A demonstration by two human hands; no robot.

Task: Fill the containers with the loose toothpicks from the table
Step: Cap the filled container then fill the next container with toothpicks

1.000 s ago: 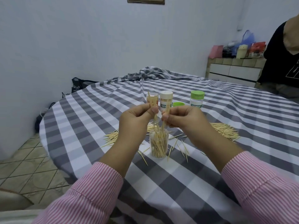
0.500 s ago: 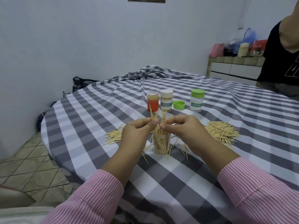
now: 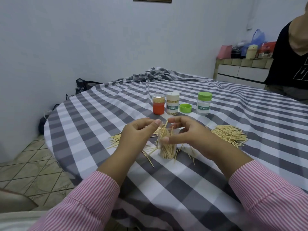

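While the clear container (image 3: 167,148) stands upright on the checked bench (image 3: 191,180), packed with toothpicks (image 3: 164,130), the right hand (image 3: 186,132) wraps its grip round the rim. Beside it, the left hand (image 3: 140,130) hovers, fingers loosely curled, grasping nothing I can see.

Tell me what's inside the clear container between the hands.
The clear container holds upright toothpicks, some poking above its rim. The right hand covers part of its upper wall, so how full that side is cannot be seen.
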